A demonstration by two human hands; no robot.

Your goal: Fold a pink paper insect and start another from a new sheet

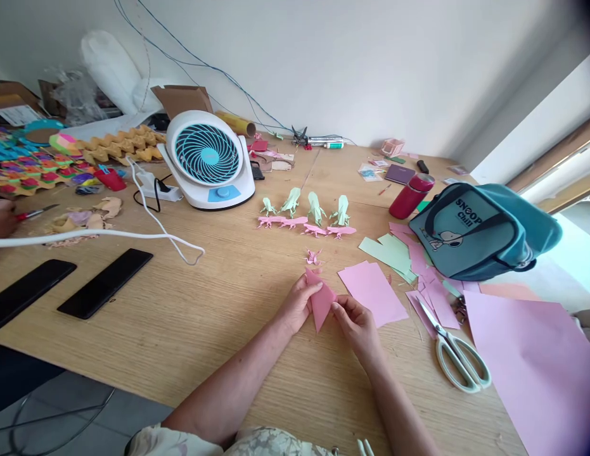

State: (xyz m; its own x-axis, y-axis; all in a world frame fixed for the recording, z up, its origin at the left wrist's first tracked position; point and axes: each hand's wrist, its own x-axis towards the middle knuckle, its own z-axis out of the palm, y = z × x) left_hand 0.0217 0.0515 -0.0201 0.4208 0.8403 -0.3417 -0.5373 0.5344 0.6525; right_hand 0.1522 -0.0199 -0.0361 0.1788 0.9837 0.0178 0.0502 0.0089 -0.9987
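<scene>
Between my two hands is a piece of folded pink paper (322, 303), pointed at its top and bottom. My left hand (297, 305) grips its left side, thumb lying across the front. At the right corner, my right hand (357, 323) pinches the paper between thumb and fingers. Just beyond the hands lies a small pink origami figure (313, 256). Farther back stand several green origami insects (314, 208), with a row of pink origami insects (293, 222) in front of them. A stack of pink paper sheets (374, 292) lies close to my right hand.
White-handled scissors (459, 358) and a large pink sheet (532, 361) lie to the right. Behind them are green paper strips (387, 254), a teal bag (485, 231) and a red bottle (411, 195). Leftward are a fan (209, 158), two black phones (106, 283), a white cable (95, 233) and another person's hand (2, 218).
</scene>
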